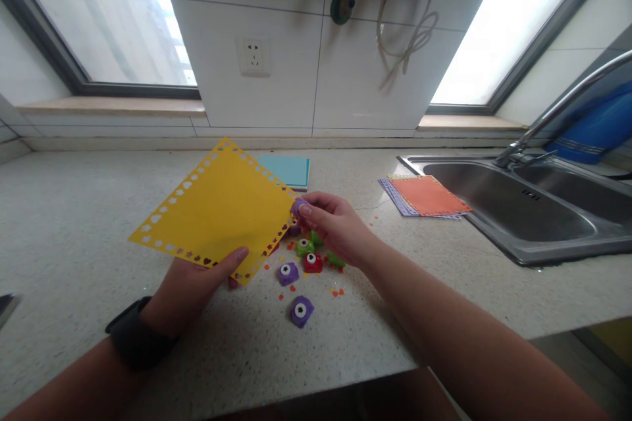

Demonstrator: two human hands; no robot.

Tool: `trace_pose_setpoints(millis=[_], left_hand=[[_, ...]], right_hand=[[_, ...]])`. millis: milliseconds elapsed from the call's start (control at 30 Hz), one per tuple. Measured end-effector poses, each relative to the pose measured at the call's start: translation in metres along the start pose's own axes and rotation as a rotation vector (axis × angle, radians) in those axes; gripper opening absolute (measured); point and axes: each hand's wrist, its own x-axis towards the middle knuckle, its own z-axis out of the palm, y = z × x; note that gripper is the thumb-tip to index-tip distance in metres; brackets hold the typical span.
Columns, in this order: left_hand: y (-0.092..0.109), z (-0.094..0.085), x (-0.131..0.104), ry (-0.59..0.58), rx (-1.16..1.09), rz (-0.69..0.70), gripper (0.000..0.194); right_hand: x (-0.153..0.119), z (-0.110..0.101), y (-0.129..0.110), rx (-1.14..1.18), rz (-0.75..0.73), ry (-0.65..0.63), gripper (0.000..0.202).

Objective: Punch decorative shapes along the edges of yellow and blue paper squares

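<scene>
My left hand (202,279) grips the lower edge of a yellow sheet (222,204), thumb on top and the other fingers hidden beneath. Small shapes are punched along the sheet's edges. At its right corner my right hand (330,220) is closed on a small purple punch (299,207). Below lie a purple punch with a star (287,273), another purple punch (301,310), a red punch (313,262) and a green punch (305,247). Orange and yellow paper bits (338,293) are scattered around them.
Behind the yellow sheet lies a stack of light blue paper (291,172). Orange punched paper (429,196) rests on purple sheets at the edge of a steel sink (518,210) on the right. A faucet (557,108) stands behind the sink. The counter's front edge runs near my forearms.
</scene>
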Motion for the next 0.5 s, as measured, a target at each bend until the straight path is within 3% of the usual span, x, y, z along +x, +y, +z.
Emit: trace_pose_setpoints(millis=[500], left_hand=[[0.0018,0.0015,0.0005,-0.001,-0.019,-0.020,0.014]], right_hand=[[-0.0021,0.0043,-0.0030,0.021,0.004,0.004,0.032]])
